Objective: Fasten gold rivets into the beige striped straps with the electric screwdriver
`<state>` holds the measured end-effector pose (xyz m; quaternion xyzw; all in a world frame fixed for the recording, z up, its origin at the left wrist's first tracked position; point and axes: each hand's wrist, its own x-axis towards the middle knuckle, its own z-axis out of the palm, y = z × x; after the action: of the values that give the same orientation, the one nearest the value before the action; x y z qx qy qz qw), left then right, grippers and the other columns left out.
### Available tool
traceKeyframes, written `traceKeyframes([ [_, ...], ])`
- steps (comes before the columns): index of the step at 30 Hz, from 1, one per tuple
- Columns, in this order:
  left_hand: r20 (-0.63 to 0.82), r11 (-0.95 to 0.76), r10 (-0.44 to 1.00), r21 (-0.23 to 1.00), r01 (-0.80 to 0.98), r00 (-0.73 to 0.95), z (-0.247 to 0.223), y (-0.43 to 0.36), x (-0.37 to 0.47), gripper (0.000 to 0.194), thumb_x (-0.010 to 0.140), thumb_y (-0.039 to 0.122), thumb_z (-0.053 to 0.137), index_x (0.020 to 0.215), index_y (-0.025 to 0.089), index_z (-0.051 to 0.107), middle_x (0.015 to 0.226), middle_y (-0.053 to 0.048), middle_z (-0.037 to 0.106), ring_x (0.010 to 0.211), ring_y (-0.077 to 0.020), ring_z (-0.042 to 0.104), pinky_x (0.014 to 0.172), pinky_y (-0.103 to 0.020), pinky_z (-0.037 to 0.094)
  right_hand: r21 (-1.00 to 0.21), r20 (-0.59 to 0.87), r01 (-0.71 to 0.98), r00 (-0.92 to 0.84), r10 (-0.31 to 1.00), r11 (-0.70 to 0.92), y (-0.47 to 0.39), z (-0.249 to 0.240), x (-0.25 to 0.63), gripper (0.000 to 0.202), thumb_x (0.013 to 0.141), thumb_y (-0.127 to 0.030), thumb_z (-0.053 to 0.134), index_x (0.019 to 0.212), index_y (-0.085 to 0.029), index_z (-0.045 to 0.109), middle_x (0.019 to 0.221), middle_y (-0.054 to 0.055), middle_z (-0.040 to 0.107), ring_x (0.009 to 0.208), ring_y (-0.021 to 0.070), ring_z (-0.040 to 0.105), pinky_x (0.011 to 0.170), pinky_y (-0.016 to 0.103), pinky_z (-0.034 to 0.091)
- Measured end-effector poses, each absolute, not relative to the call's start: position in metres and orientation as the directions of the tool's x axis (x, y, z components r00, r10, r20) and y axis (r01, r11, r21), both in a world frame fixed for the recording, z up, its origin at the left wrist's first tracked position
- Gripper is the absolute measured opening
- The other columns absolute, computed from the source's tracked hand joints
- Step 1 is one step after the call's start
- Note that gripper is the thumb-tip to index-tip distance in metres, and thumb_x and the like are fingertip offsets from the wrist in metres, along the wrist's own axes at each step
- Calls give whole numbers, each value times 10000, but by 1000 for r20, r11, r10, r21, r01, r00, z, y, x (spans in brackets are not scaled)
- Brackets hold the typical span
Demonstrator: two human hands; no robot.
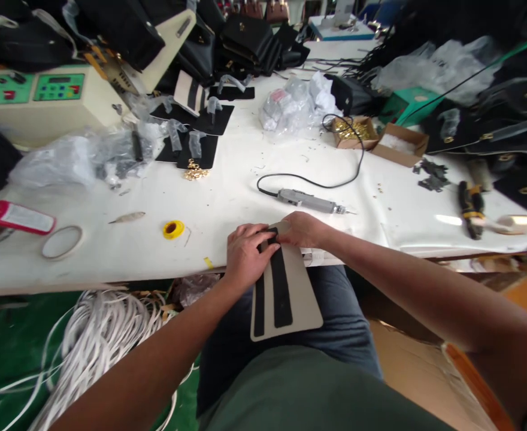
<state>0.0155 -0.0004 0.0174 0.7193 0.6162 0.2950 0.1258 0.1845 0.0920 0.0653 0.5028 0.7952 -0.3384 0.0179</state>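
Observation:
A beige bag panel with two black strips along it slants from the table edge down over my lap. My left hand grips its upper end, with thumb and fingers closed around the black strip there. At the same end, my right hand pinches the panel's top edge; its fingertips are partly hidden. Just beyond my hands lies a grey electric screwdriver, its black cord curling away to the right. To the left of my left hand is a roll of yellow tape.
Dark flap pieces with gold chain hardware lie ahead left, near a control machine. Plastic bags and a box of gold fittings stand farther back. Pliers rest at right. White cords heap on the floor.

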Motion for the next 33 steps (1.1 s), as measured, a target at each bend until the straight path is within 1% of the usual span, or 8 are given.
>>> traceKeyframes([
  [5, 266, -224, 958, 482, 847, 102, 16, 7, 12, 205, 893, 358, 742, 1085, 310, 797, 1264, -22, 762, 1211, -327, 624, 1021, -536, 458, -491, -248, 844, -373, 894, 216, 75, 59, 196, 381, 836, -463, 721, 1126, -216, 730, 1115, 115, 764, 1003, 314, 718, 767, 361, 511],
  [8, 254, -238, 958, 446, 863, 133, 18, 11, 11, 208, 901, 379, 720, 1086, 321, 796, 1271, -20, 760, 1203, -331, 631, 996, -525, 472, -623, -22, 753, -286, 958, 211, 48, 54, 208, 451, 885, -428, 700, 1288, -228, 661, 1251, 93, 709, 1000, 239, 711, 829, 339, 539],
  [10, 252, -246, 956, 428, 870, 147, 19, 12, 9, 205, 903, 392, 708, 1077, 326, 796, 1273, -17, 760, 1203, -333, 631, 992, -523, 475, -720, 133, 652, -206, 970, 237, 31, 50, 225, 410, 899, -397, 702, 1272, -230, 671, 1230, 81, 702, 957, 201, 707, 813, 318, 551],
  [13, 270, -282, 947, 434, 856, 175, 18, 15, 7, 199, 901, 408, 697, 1055, 329, 795, 1256, -14, 766, 1199, -329, 634, 1026, -526, 473, -751, 237, 608, -117, 964, 258, 22, 44, 269, 259, 923, -379, 672, 1115, -218, 738, 1084, 67, 729, 909, 188, 704, 796, 306, 551],
  [16, 296, -330, 932, 466, 821, 207, 15, 19, 4, 197, 906, 406, 677, 1038, 315, 792, 1238, -24, 769, 1216, -315, 634, 1077, -515, 469, -706, 162, 701, 29, 986, 96, 36, 41, 331, 251, 927, -397, 634, 1008, -204, 773, 987, 61, 760, 851, 191, 710, 789, 305, 550],
  [20, 319, -349, 924, 487, 801, 209, 11, 22, 2, 197, 903, 403, 680, 1032, 299, 786, 1225, -38, 769, 1218, -309, 637, 1086, -509, 473, -606, 104, 781, 271, 957, -155, 74, 41, 407, 335, 894, -412, 616, 1029, -160, 790, 963, 101, 783, 843, 232, 697, 816, 358, 537],
  [27, 323, -346, 925, 498, 795, 201, 9, 20, 1, 195, 911, 406, 692, 1038, 293, 787, 1236, -30, 764, 1221, -288, 634, 1087, -485, 466, -479, 84, 863, 229, 970, -162, 134, 31, 424, 334, 880, -422, 627, 1065, -213, 811, 1059, 81, 785, 886, 227, 667, 809, 344, 473],
  [33, 298, -317, 937, 505, 803, 182, 9, 18, 3, 180, 905, 396, 720, 1036, 295, 790, 1241, -16, 763, 1223, -278, 627, 1097, -491, 451, -402, 101, 905, 195, 976, -140, 148, 28, 413, 264, 887, -369, 615, 930, -194, 808, 1093, 120, 754, 927, 250, 638, 797, 356, 445],
])
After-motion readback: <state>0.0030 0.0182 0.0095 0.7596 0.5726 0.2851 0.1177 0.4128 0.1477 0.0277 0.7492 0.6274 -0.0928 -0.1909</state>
